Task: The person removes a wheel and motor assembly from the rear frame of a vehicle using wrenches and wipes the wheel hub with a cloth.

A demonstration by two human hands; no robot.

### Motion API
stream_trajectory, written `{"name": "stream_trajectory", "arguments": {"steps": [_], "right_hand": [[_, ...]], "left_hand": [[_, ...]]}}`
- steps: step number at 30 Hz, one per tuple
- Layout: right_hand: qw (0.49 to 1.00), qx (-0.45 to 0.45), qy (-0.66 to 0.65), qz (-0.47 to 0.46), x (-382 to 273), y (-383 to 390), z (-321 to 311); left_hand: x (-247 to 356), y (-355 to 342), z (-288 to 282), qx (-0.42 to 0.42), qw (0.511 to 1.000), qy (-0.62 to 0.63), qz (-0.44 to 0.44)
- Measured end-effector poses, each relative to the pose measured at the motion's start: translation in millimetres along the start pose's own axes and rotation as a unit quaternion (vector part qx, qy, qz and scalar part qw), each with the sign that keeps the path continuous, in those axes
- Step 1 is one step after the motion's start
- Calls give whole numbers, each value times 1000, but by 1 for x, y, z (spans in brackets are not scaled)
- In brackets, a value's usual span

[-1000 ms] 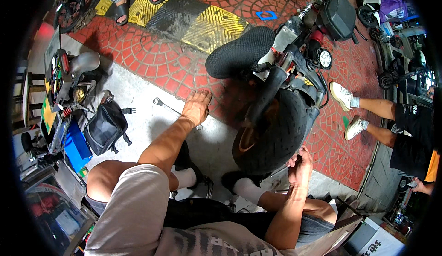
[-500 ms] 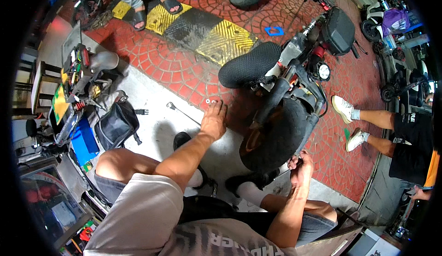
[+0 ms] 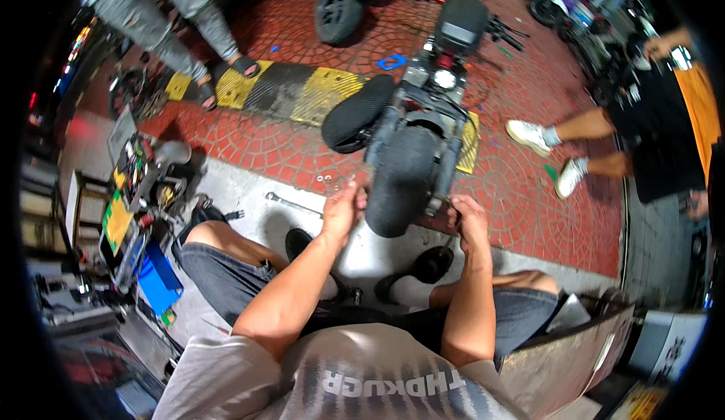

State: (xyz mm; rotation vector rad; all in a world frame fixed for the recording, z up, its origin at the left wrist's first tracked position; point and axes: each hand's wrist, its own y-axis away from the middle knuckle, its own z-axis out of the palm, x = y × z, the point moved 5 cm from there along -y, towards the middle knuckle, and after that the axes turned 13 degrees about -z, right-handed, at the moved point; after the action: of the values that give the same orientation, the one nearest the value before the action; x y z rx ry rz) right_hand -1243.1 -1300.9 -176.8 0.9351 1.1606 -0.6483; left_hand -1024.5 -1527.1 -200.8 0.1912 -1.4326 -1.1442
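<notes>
My left hand is raised just left of the black tyre of a scooter lying ahead of me, its fingers curled on something I cannot make out. My right hand is at the other side, beside the fork end, fingers curled, their contents hidden. A long wrench lies on the concrete left of my left hand, with small washers on the red paving beyond. A black padded seat rests left of the scooter’s frame.
A person in grey jeans stands upper left by a striped speed bump; another’s legs are at right. A dismantled vehicle and blue tray sit left. A board is by my right knee.
My left hand has left the floor and closed up beside the tyre. My right hand has shifted upward. The view has moved, and the scooter now appears straighter in it.
</notes>
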Motion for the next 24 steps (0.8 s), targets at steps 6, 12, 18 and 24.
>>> {"name": "stream_trajectory", "arguments": {"steps": [6,12,18,24], "right_hand": [[999,-37,19,-15,-10,9,10],[996,-67,-20,-55,8,3,6],[999,-44,18,-25,3,9,8],[998,-39,55,19,0,13,9]], "left_hand": [[33,65,28,-79,989,-58,109],[32,106,59,45,932,-291,212],[26,107,71,142,887,-367,242],[36,107,67,118,895,-370,222]]}}
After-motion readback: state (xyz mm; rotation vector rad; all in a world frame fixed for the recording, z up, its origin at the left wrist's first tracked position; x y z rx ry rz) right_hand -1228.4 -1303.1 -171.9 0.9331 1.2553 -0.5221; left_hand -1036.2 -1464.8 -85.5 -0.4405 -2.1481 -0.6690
